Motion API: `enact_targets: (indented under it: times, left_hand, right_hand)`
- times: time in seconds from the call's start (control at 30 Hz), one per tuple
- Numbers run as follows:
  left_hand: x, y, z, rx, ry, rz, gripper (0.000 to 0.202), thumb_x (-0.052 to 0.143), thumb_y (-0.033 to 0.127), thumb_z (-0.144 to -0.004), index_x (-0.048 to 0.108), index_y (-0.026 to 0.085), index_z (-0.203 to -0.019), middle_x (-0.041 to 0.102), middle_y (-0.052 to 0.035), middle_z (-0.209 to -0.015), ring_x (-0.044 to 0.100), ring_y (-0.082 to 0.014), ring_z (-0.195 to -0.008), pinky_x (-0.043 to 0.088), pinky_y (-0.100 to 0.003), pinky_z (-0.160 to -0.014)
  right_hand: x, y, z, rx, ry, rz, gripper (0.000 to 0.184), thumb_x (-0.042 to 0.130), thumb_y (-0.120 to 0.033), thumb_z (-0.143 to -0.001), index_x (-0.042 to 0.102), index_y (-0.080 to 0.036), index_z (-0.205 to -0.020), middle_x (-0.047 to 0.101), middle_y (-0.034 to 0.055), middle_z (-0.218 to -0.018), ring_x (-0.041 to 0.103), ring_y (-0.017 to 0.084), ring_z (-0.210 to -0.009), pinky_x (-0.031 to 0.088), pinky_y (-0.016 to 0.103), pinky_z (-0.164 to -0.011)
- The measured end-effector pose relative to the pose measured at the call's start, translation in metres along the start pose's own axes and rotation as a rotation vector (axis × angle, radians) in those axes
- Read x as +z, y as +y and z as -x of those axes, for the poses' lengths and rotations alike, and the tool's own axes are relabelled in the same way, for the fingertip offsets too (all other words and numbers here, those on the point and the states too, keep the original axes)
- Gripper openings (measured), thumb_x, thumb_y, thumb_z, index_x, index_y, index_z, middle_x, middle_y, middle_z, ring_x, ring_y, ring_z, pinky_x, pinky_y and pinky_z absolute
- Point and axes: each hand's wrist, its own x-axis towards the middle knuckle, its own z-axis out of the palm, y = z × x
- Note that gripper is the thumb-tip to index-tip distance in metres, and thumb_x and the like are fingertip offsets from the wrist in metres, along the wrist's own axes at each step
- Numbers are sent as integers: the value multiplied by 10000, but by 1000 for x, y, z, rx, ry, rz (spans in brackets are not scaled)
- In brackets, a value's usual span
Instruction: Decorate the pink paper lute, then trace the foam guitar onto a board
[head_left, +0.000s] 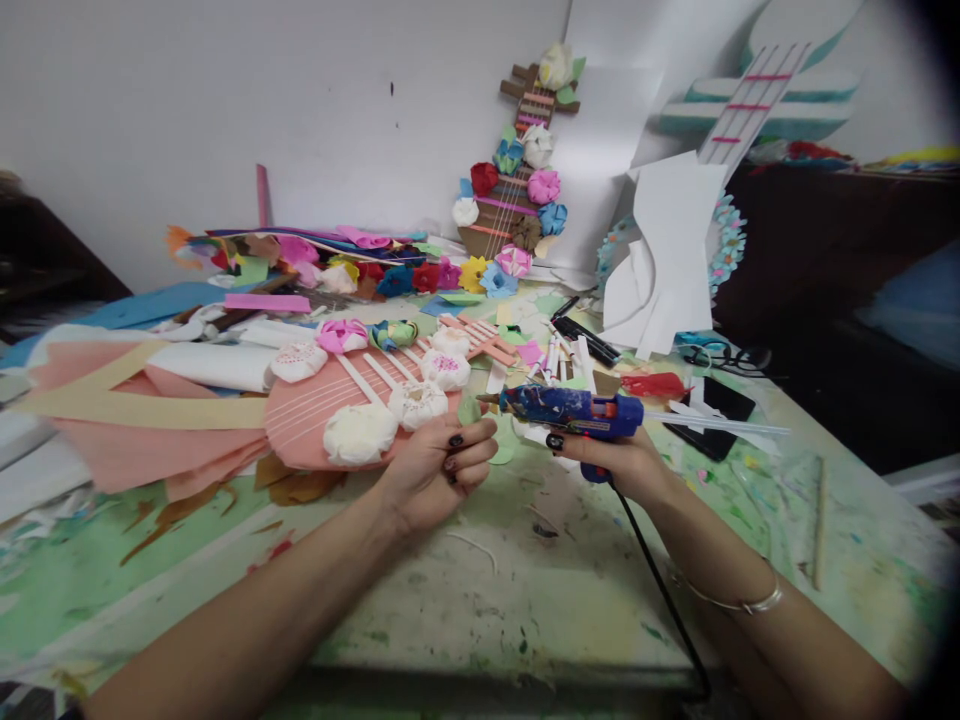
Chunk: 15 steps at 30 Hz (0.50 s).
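My right hand (626,465) grips a blue hot glue gun (574,410), its nozzle pointing left and a clear glue stick sticking out behind it. The nozzle tip sits at a small green paper leaf (469,408) pinched in my left hand (442,465), whose fingers are curled closed around it. Just left of that hand lies a pink paper guitar (315,420) on the paint-stained table (525,590), decorated with white paper flowers (360,432) and pink-centred ones. The gun's black cord (660,590) runs down toward me.
A brown paper guitar (517,170) with coloured flowers leans on the back wall. Stacked coloured paper sheets (300,250) lie at back left, white card pieces (667,250) at back right. Scissors (712,352), a black phone (712,410) and markers (585,340) lie right of the gun.
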Motion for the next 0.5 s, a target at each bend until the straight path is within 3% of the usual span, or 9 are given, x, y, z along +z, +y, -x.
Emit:
enact_targets:
  times: [0.1, 0.23, 0.5]
  left_hand:
    - [1, -1, 0, -33, 23, -25, 279, 385, -38, -822, 343, 168, -637, 202, 85, -537, 218, -20, -357, 158, -145, -348]
    - [3, -2, -1, -23, -8, -60, 265, 379, -42, -821, 369, 160, -650, 194, 88, -536, 221, -17, -355, 154, -141, -352]
    - [-1, -1, 0, -34, -6, -17, 216, 379, -39, -823, 426, 140, -712, 216, 94, -533, 247, -14, -343, 132, -150, -351]
  right_hand:
    - [0, 5, 0, -20, -24, 19, 311, 770, -380, -630, 745, -184, -870, 692, 34, -824, 599, 188, -748, 501, 308, -709]
    - [1, 8, -1, -29, -37, 23, 284, 761, -374, -649, 739, -193, -867, 674, 21, -792, 575, 166, -712, 485, 281, -674]
    - [1, -7, 1, -30, -116, 18, 216, 740, -318, -640, 723, -171, -796, 603, 0, -689, 476, 111, -594, 405, 236, -559]
